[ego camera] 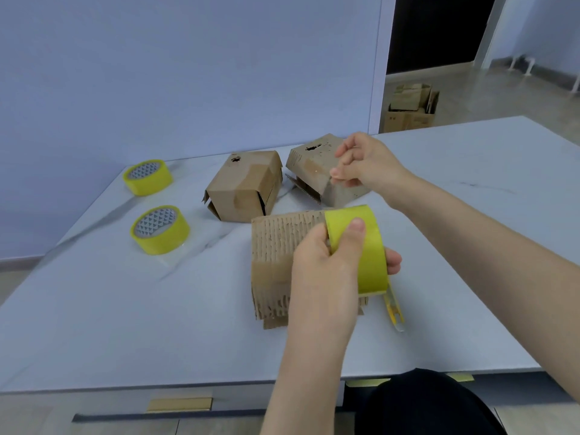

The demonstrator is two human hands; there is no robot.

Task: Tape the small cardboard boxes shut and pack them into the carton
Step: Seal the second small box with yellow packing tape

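Three small cardboard boxes [244, 189] on the desk [125, 309], nearest box [273, 255] just under the left grip [326, 265]. Left grip grasping a yellow tape roll [370, 246] above that box. Right grip [364, 164] in the air before the far box [310, 164], curled; pinching something or not, cannot tell. Two spare rolls [160, 229] at left.

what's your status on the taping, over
Left hand grips tape roll at near box. Right hand raised, fingers pinched, hold unclear. Cutter lies right of box.
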